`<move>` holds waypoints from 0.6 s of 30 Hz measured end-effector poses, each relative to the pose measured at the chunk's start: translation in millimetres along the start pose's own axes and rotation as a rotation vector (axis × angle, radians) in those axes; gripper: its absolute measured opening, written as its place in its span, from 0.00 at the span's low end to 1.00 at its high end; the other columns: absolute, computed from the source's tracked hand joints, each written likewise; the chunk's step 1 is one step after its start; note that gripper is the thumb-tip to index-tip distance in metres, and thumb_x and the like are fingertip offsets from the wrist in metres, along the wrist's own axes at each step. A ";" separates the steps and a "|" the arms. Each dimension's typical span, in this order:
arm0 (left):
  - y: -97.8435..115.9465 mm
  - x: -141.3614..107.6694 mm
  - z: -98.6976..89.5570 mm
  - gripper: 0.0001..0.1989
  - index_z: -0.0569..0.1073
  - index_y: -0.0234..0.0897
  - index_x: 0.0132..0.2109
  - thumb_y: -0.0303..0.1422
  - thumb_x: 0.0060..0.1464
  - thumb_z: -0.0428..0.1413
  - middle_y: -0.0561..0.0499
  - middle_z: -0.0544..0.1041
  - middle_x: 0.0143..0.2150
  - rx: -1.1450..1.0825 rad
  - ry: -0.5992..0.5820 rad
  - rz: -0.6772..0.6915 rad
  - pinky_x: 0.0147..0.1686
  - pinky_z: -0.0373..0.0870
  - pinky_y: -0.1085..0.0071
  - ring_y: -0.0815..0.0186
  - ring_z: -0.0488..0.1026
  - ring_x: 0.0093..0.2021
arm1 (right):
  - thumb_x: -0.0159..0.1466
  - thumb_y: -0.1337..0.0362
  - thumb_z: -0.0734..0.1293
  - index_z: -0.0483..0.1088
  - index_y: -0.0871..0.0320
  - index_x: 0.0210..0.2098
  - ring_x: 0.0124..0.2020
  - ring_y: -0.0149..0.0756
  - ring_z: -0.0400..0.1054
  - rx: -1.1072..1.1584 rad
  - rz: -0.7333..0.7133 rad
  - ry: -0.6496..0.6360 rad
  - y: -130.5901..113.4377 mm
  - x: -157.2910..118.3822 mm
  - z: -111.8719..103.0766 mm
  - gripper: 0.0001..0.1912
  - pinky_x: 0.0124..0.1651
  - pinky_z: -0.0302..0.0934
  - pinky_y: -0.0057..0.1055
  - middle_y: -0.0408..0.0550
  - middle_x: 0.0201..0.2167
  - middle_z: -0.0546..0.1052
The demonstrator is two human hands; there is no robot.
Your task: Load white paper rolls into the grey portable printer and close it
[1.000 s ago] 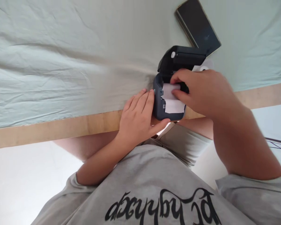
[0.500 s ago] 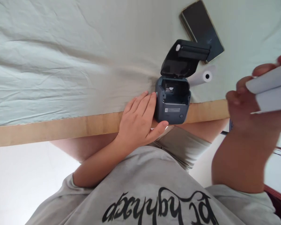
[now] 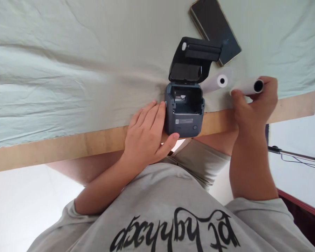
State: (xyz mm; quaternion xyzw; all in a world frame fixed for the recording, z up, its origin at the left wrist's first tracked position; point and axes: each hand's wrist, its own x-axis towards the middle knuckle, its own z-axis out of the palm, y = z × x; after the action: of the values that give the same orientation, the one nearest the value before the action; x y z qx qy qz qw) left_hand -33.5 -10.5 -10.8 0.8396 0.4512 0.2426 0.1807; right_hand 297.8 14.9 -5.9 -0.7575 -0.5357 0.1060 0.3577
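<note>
A small dark blue-grey label printer point(image 3: 184, 126) sits at the table's front edge with its lid point(image 3: 182, 71) tipped back and its paper bay exposed. My left hand point(image 3: 148, 131) lies flat beside it, fingers stretched out and fingertips at its left side. Off to the right, my right hand point(image 3: 257, 105) grips a white paper roll point(image 3: 244, 86) whose wide dark core faces right. The roll is held low over the cloth; whether it touches the cloth I cannot tell. Between this roll and the printer lies another white paper roll point(image 3: 212, 83) with a narrower core.
A dark smartphone point(image 3: 217, 31) lies behind the printer, partly covered by the raised lid. Pale green cloth point(image 3: 81, 70) spreads over the table, stopping short of its bare wooden edge point(image 3: 94, 145). A thin metal rod point(image 3: 296, 153) shows below the table at right.
My right hand has come down and leftward from the right side, bringing the white paper roll near the cloth. My left hand stays beside the printer. The view has shifted slightly.
</note>
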 end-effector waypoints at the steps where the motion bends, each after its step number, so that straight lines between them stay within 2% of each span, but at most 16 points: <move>1: 0.0 0.0 -0.3 0.38 0.64 0.24 0.72 0.51 0.72 0.36 0.32 0.74 0.67 0.000 0.000 -0.002 0.68 0.63 0.54 0.46 0.69 0.71 | 0.53 0.66 0.75 0.67 0.53 0.46 0.43 0.38 0.68 -0.030 0.014 0.045 0.2 -0.3 1.2 0.23 0.48 0.63 0.38 0.48 0.43 0.73; 2: 0.0 0.0 -0.6 0.38 0.65 0.23 0.71 0.51 0.72 0.36 0.31 0.74 0.67 0.003 0.004 -0.001 0.68 0.64 0.54 0.46 0.69 0.70 | 0.51 0.68 0.75 0.68 0.52 0.47 0.42 0.38 0.70 -0.055 0.019 0.098 -0.9 -1.4 2.3 0.25 0.48 0.63 0.39 0.49 0.43 0.75; 4: 0.1 0.1 -0.8 0.39 0.66 0.22 0.70 0.51 0.73 0.36 0.30 0.75 0.66 0.009 0.013 0.003 0.67 0.64 0.54 0.46 0.70 0.70 | 0.50 0.71 0.75 0.68 0.51 0.50 0.47 0.42 0.72 -0.087 -0.029 0.121 -7.6 -5.8 2.6 0.30 0.52 0.63 0.42 0.51 0.47 0.77; 6: 0.1 0.1 -0.9 0.38 0.65 0.23 0.70 0.51 0.73 0.36 0.31 0.75 0.66 0.008 0.012 0.005 0.67 0.64 0.54 0.46 0.70 0.70 | 0.51 0.68 0.74 0.67 0.51 0.50 0.53 0.45 0.73 -0.103 -0.156 0.214 -20.2 -12.6 0.8 0.27 0.53 0.64 0.44 0.51 0.50 0.76; 7: 0.1 0.1 -1.0 0.38 0.65 0.24 0.71 0.51 0.73 0.36 0.31 0.75 0.66 0.004 0.007 0.002 0.67 0.64 0.54 0.47 0.70 0.70 | 0.53 0.66 0.73 0.68 0.51 0.48 0.52 0.44 0.73 -0.092 -0.224 0.274 -28.1 -16.6 -0.1 0.23 0.51 0.64 0.43 0.50 0.49 0.75; 9: -0.2 0.1 -1.2 0.37 0.64 0.26 0.72 0.51 0.72 0.36 0.32 0.74 0.67 -0.008 -0.004 -0.005 0.68 0.63 0.54 0.46 0.69 0.71 | 0.56 0.62 0.70 0.68 0.53 0.44 0.40 0.36 0.71 0.001 -0.292 0.322 -44.8 -24.5 0.1 0.16 0.41 0.63 0.37 0.46 0.40 0.72; 10: -0.3 0.1 -1.3 0.38 0.63 0.26 0.72 0.51 0.72 0.36 0.32 0.74 0.67 -0.015 -0.006 -0.005 0.68 0.63 0.53 0.46 0.69 0.71 | 0.57 0.61 0.69 0.68 0.53 0.43 0.35 0.33 0.69 0.053 -0.284 0.291 -52.7 -28.1 1.7 0.13 0.36 0.62 0.34 0.45 0.36 0.70; 12: -0.8 0.2 -1.7 0.38 0.63 0.25 0.72 0.52 0.72 0.36 0.31 0.74 0.67 -0.024 -0.008 -0.001 0.69 0.62 0.53 0.46 0.68 0.71 | 0.59 0.62 0.69 0.69 0.53 0.45 0.33 0.31 0.69 0.080 -0.226 0.152 -65.3 -33.3 7.6 0.14 0.32 0.59 0.32 0.45 0.38 0.71; 15: -1.5 0.3 -2.2 0.38 0.64 0.23 0.71 0.51 0.73 0.36 0.30 0.74 0.67 -0.021 -0.002 0.012 0.69 0.62 0.54 0.46 0.69 0.71 | 0.59 0.63 0.72 0.67 0.50 0.52 0.43 0.36 0.73 -0.004 -0.159 -0.006 -74.8 -33.2 19.9 0.21 0.33 0.61 0.33 0.49 0.48 0.73; 18: -1.7 0.3 -2.2 0.38 0.64 0.23 0.71 0.51 0.73 0.36 0.30 0.74 0.67 -0.017 -0.012 0.016 0.69 0.62 0.54 0.46 0.69 0.71 | 0.60 0.62 0.74 0.67 0.48 0.51 0.49 0.40 0.73 -0.075 -0.146 -0.069 -75.0 -25.2 32.2 0.22 0.37 0.64 0.35 0.49 0.51 0.75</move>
State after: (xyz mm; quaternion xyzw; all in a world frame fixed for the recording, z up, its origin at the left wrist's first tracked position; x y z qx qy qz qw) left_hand -35.8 -9.1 -9.9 0.8429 0.4415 0.2430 0.1886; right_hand 214.9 19.1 14.4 -0.7250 -0.6053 0.0855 0.3173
